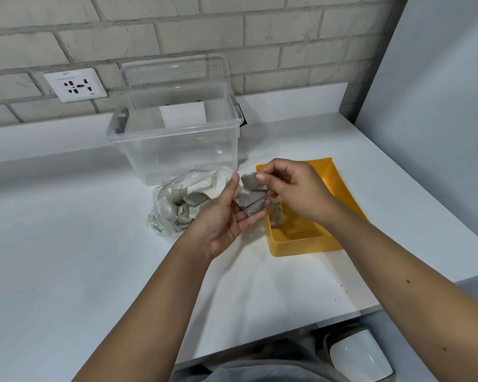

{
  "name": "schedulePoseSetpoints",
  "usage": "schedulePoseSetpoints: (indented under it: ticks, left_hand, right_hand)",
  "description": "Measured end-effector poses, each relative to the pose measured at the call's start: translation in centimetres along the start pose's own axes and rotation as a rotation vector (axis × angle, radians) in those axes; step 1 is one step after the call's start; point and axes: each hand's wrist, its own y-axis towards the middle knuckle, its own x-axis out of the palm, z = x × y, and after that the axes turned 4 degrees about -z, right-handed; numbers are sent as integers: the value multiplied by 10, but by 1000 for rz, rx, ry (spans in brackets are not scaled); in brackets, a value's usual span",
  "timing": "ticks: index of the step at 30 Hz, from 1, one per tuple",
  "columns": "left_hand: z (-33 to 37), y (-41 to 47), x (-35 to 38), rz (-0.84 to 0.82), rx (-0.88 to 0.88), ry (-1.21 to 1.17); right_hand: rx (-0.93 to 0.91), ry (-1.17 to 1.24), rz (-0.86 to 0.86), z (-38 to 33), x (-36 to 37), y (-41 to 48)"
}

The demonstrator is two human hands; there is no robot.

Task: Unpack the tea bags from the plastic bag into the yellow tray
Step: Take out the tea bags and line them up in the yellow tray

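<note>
The left hand (221, 216) lay palm up, fingers curled round a stack of tea bags (250, 202), just beside the yellow tray (301, 244). The right hand (295, 191) pinched the top tea bag (249, 181) of that stack. The plastic bag (166, 213), holding further tea bags (193, 199), lay on the surface (66, 244) left of the hands, before a clear container (177, 139).

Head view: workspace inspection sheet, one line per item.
Surface: white table, a few dark specks near the front edge.
Job's things: plastic bag lying left of yellow tray, tea bags inside; one tea bag in the tray.
Clutter: clear bin, nothing visible inside.
Hands: left hand holds a stack of tea bags; right hand pinches the top tea bag.
Cables: nothing seen.
Surroundings: brick wall, wall socket.
</note>
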Motion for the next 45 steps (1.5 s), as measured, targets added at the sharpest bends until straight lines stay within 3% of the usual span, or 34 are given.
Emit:
schedulePoseSetpoints:
  ticks: [6, 14, 21, 23, 26, 31, 38, 45]
  left_hand:
    - [-3, 5, -1, 72, 19, -15]
    - [-5, 6, 4, 93, 84, 66]
    - [-4, 8, -3, 164, 147, 128]
    - [-1, 8, -10, 189, 161, 104]
    - [3, 9, -17, 198, 171, 76]
    - [3, 9, -16, 196, 169, 57]
    - [1, 11, -16, 192, 153, 87]
    - [0, 9, -16, 174, 144, 129]
  right_hand:
    - [184, 402, 76, -8, -14, -3]
    - [341, 546, 18, -2, -13, -3]
    - [292, 356, 68, 5, -18, -4]
    - [318, 118, 77, 15, -25, -5]
    - [444, -189, -92, 35, -29, -10]
    - [543, -222, -230, 54, -17, -15]
    - [423, -446, -71, 57, -9, -1]
    - [425, -492, -12, 60, -6, 2]
